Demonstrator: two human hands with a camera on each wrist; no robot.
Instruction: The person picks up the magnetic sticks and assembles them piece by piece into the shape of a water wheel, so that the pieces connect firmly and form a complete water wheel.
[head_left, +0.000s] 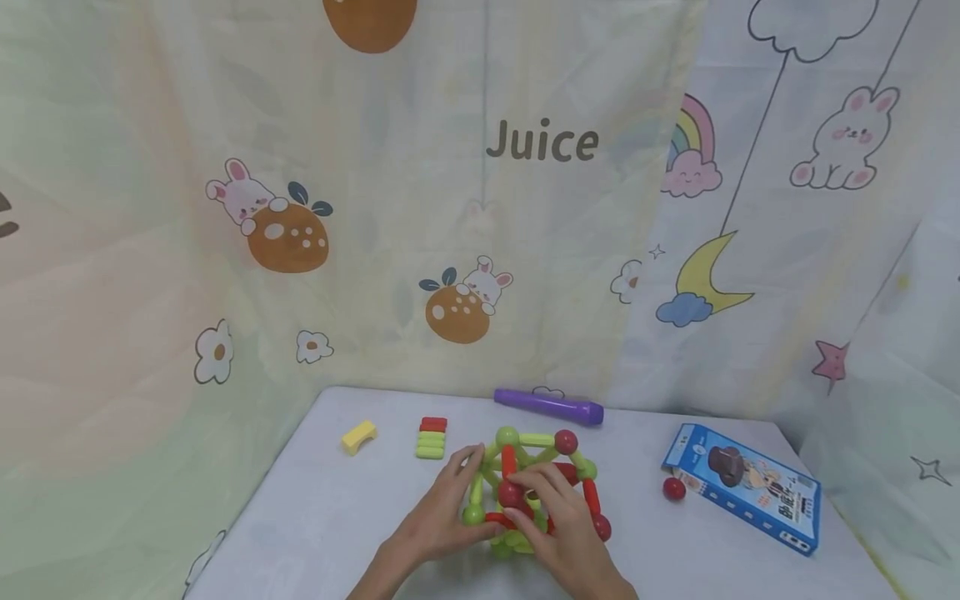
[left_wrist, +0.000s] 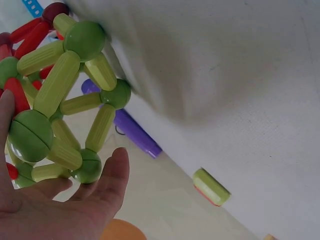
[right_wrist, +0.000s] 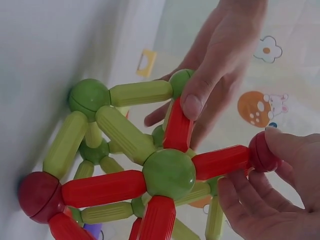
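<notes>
A ball-and-stick construction frame (head_left: 536, 439) stands near the table's front, built of green and red balls joined by yellow-green and red sticks. My left hand (head_left: 442, 521) holds its left side. In the right wrist view the left thumb (right_wrist: 196, 97) presses a red stick (right_wrist: 177, 125) beside a green ball, with the other fingers behind. My right hand (head_left: 566, 521) pinches a red ball (right_wrist: 262, 152) at the end of another red stick (right_wrist: 220, 162). That stick joins a large green ball (right_wrist: 169, 173) on the frame.
Behind the frame lies a purple rod with a flared end (head_left: 551, 407). Back left are a row of red and yellow-green sticks (head_left: 431, 439) and a yellow arch block (head_left: 360, 437). To the right, a loose red ball (head_left: 673, 489) lies by a blue box (head_left: 750, 487).
</notes>
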